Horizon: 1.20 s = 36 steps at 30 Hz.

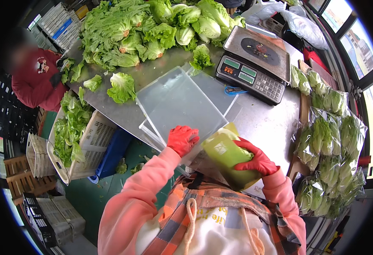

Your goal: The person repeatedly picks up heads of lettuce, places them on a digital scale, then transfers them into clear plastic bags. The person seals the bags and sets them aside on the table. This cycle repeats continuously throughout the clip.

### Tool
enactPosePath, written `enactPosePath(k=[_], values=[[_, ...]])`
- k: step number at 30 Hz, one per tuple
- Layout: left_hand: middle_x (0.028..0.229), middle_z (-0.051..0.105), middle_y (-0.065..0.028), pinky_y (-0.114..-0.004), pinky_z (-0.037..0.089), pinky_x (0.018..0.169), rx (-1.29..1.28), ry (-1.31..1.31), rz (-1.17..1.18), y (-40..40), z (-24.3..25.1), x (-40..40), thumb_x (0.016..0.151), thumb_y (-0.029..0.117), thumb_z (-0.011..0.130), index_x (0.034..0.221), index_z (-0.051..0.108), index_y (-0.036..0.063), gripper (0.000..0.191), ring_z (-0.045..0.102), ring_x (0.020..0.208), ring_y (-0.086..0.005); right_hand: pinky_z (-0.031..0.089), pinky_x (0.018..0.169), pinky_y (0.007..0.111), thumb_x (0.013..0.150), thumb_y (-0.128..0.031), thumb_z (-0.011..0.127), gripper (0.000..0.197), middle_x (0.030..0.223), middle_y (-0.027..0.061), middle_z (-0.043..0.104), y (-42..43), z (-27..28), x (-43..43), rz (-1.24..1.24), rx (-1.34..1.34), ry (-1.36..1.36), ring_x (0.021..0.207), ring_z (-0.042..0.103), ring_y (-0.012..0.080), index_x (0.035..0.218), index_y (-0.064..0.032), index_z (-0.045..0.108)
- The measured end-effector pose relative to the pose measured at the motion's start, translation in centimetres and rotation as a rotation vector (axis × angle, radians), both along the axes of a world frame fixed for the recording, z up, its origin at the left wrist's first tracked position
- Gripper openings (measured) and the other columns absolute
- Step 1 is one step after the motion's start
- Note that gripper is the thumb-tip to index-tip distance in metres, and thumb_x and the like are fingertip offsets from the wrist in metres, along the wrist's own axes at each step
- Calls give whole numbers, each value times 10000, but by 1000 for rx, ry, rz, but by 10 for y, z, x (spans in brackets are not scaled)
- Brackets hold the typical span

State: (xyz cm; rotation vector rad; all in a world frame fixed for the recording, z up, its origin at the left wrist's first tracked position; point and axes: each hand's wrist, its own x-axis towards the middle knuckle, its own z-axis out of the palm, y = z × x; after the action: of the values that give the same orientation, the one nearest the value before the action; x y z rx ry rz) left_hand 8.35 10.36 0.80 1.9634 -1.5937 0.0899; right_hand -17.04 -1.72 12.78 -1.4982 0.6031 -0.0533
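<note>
My left hand (183, 140), in a red rubber glove, rests with curled fingers on the near edge of a stack of clear plastic bags (181, 102). Whether it pinches a bag is hidden. In a matching glove, my right hand (257, 158) grips a green wrapper (222, 153) with a white printed mark. A pale head of lettuce (246, 155) shows inside the wrapper, which is tilted over the table's near edge. Beyond the bags, a single small lettuce (201, 57) and a loose leaf (121, 87) lie on the metal table (110, 111).
A digital scale (253, 63) stands back right, a blue cutter (234, 90) beside it. Lettuces (126, 35) are heaped at the back. Bagged greens (325, 134) line the right side. At left, a person (40, 76) stands near a crate (92, 140) of leaves.
</note>
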Motion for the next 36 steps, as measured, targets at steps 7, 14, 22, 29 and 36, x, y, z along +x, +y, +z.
enactPosePath(k=[7, 14, 22, 29, 36], values=[[760, 609, -72, -394, 463, 685, 96, 533, 11, -2, -44, 25, 764, 170, 675, 789, 673, 112, 63, 565, 749, -297, 247, 1089, 399, 651, -209, 820, 694, 1411, 160, 333, 9, -3, 50, 276, -56, -106, 1354, 238, 301, 1277, -166, 525], [664, 561, -59, -269, 442, 570, -32, 846, -140, -14, 59, 29, 771, 47, 695, 787, 643, -1, 72, 531, 608, -155, 284, 1068, 368, 695, -245, 781, 665, 1340, 169, 422, 4, -31, 50, 43, -70, 8, 1323, 298, 280, 1289, -145, 497], [699, 607, -80, -316, 452, 572, -180, 350, -259, -38, 107, 9, 748, 52, 673, 832, 666, 52, 84, 562, 631, -242, 259, 1071, 373, 717, -293, 760, 705, 1360, 183, 399, 10, -19, 28, -53, -215, -79, 1298, 330, 290, 1331, -140, 449], [685, 599, -64, -327, 448, 571, -205, 511, -368, -50, 124, -18, 743, 53, 681, 872, 690, 123, 147, 543, 611, -237, 259, 1072, 382, 725, -297, 740, 690, 1384, 184, 382, 13, -17, 14, -50, -138, -129, 1343, 259, 311, 1332, -143, 449], [754, 618, -87, -391, 463, 629, -135, 187, -442, -76, 131, -58, 733, 109, 642, 859, 658, 126, 128, 579, 721, -298, 365, 1006, 353, 731, -330, 758, 724, 1343, 160, 416, 30, -17, 2, -243, -126, -75, 1225, 421, 279, 1344, -124, 432]])
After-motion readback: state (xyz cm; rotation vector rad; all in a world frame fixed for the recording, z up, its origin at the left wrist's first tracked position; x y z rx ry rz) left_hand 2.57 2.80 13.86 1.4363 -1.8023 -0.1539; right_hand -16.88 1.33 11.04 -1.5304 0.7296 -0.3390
